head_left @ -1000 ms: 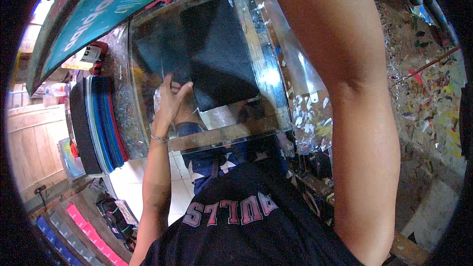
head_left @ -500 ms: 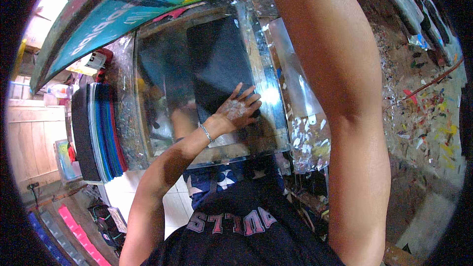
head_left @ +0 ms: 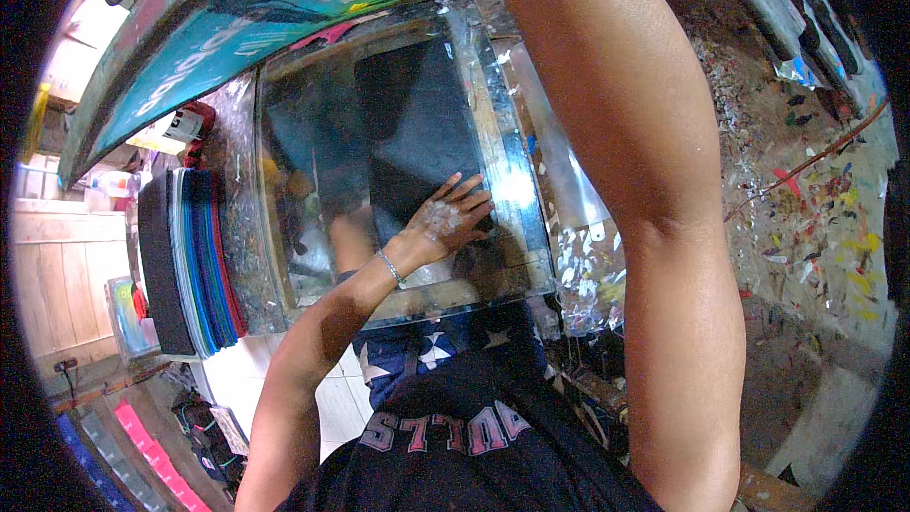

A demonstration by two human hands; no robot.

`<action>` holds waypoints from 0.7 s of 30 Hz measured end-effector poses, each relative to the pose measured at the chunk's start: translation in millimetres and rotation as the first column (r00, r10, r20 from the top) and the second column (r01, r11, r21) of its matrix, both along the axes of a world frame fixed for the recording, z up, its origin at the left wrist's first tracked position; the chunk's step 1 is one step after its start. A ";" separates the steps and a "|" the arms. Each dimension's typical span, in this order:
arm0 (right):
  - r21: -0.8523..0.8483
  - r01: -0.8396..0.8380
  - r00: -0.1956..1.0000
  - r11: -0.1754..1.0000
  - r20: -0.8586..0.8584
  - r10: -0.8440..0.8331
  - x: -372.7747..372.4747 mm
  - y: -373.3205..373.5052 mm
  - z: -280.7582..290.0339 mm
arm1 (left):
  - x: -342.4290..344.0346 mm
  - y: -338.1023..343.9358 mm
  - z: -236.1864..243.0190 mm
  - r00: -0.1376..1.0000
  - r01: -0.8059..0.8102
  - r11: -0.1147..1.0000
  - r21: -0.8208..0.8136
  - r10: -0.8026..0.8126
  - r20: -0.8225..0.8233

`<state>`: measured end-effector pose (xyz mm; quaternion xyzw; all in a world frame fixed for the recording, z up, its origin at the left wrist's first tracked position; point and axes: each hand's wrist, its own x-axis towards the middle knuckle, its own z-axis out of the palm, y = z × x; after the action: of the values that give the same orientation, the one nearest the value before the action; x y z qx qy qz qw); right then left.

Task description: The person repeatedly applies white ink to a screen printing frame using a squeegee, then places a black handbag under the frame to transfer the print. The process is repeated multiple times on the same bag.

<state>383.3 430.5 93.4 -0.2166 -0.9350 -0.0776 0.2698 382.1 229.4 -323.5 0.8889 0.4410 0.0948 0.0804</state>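
My left hand [head_left: 447, 220] lies with its fingers spread on the near right part of a black, flat rectangular piece [head_left: 417, 123], which looks like cloth. Whitish residue marks the back of this hand, and a bracelet [head_left: 390, 266] circles the wrist. Under the black piece is a shiny glass-topped board [head_left: 318, 161] with worn edges. My right arm [head_left: 654, 152] reaches far up past the top edge, so its hand is out of sight. Tilted up over the board's far side stands a screen-printing frame [head_left: 237, 57] with teal mesh and pale lettering.
A stack of folded or layered coloured sheets [head_left: 194, 261] stands left of the board. Clear plastic-like sheet [head_left: 559, 133] and a paint-flecked surface [head_left: 592, 275] lie to its right. Paint spatters the surface at far right, below several long tools [head_left: 758, 9]. Pink strips [head_left: 152, 450] lie lower left.
My left hand has slid slightly toward me and to the left, its fingers still spread. The whole view has shifted a little. My right arm stays raised.
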 end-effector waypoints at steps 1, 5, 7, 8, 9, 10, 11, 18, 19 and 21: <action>-0.001 -0.001 1.000 1.000 0.000 0.001 0.1 -0.1 -0.2 | -1.0 0.0 0.9 1.000 -0.002 1.000 -0.003 0.002 0.002; -0.002 0.003 1.000 1.000 0.007 -0.003 0.9 -0.8 -0.8 | -2.5 -1.0 5.7 1.000 0.004 1.000 -0.013 -0.004 -0.012; -0.002 0.003 1.000 1.000 0.006 -0.003 2.1 -1.0 -0.7 | -2.0 -1.2 8.4 1.000 0.003 1.000 -0.028 -0.004 -0.030; -0.002 0.003 1.000 1.000 0.005 -0.003 2.9 -0.9 -0.9 | -1.6 -1.1 9.5 0.999 0.000 0.999 -0.039 -0.001 -0.040; 0.000 0.004 1.000 1.000 0.010 -0.004 3.7 -0.5 -0.8 | -1.2 -1.1 10.2 0.999 -0.006 0.999 -0.036 0.005 -0.041; -0.001 0.006 1.000 1.000 0.013 -0.006 4.3 -0.2 -1.3 | -0.9 -1.0 10.4 1.000 -0.006 0.999 -0.042 0.005 -0.025; -0.002 0.005 1.000 1.000 0.013 -0.005 4.7 0.6 -1.1 | -1.0 -1.0 10.4 1.000 -0.009 0.999 -0.035 0.009 -0.001; -0.004 0.004 1.000 1.000 0.023 -0.004 3.2 0.2 -1.0 | -0.2 -1.8 15.3 0.998 -0.046 0.990 -0.132 0.040 -0.046; -0.007 0.009 1.000 1.000 0.028 -0.009 4.1 -1.9 -1.2 | -1.6 -2.2 18.8 0.998 -0.041 0.997 -0.072 0.044 0.046; -0.029 0.002 1.000 1.000 0.020 -0.001 8.5 -5.6 -0.6 | -9.9 -3.5 28.0 0.983 -0.056 0.998 -0.001 0.056 0.173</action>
<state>391.7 425.0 92.7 -0.2205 -0.9386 -0.0661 0.2571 372.2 225.9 -295.4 0.8647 0.4570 0.1748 0.1137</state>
